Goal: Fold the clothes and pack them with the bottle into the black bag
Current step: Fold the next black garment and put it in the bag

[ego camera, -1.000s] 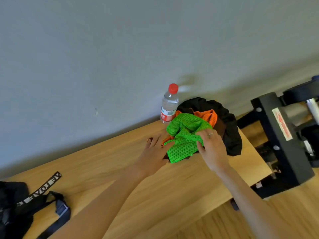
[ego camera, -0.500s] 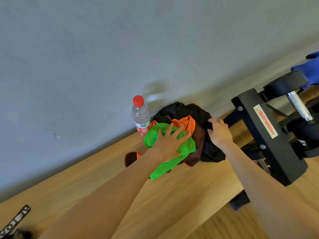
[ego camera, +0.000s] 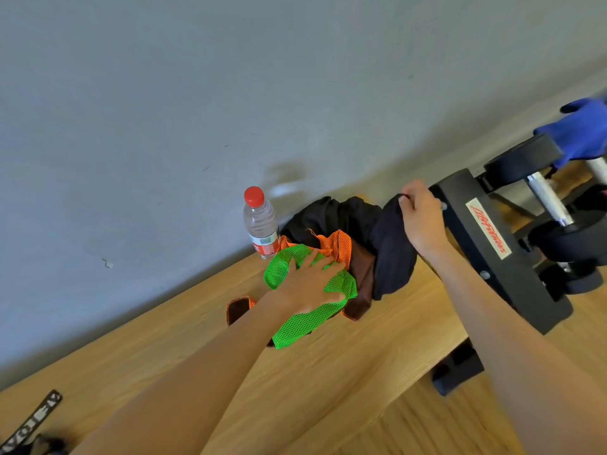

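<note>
One clear plastic water bottle (ego camera: 260, 222) with a red cap stands upright at the back of the wooden table (ego camera: 331, 372), close to the grey wall (ego camera: 230, 77) and just beside a heap of clothes. The heap counts at least four pieces: a green mesh garment (ego camera: 289, 326) on top at the front, an orange mesh garment (ego camera: 336, 242) behind it, a brown garment (ego camera: 363, 280) partly under both, and a black garment (ego camera: 335, 218) at the back and right. The left hand (ego camera: 308, 284) lies flat on the green mesh with its fingers straight and spread, pressing it down. The right hand (ego camera: 420, 218) is raised at the right end of the heap, its fingers curled and pinching a lifted fold of the black garment. At the lower left edge of the view only a lettered strap (ego camera: 33, 421) and a dark corner show, probably the black bag (ego camera: 49, 446), well apart from the clothes; what is in it cannot be seen. To the right of the table, on the wooden floor (ego camera: 427, 431), stands a black dumbbell rack (ego camera: 492, 254) with a red-lettered label, holding at least two black dumbbells (ego camera: 555, 205) with metal handles. One blue glove (ego camera: 581, 133) sits on the upper dumbbell at the right edge.
</note>
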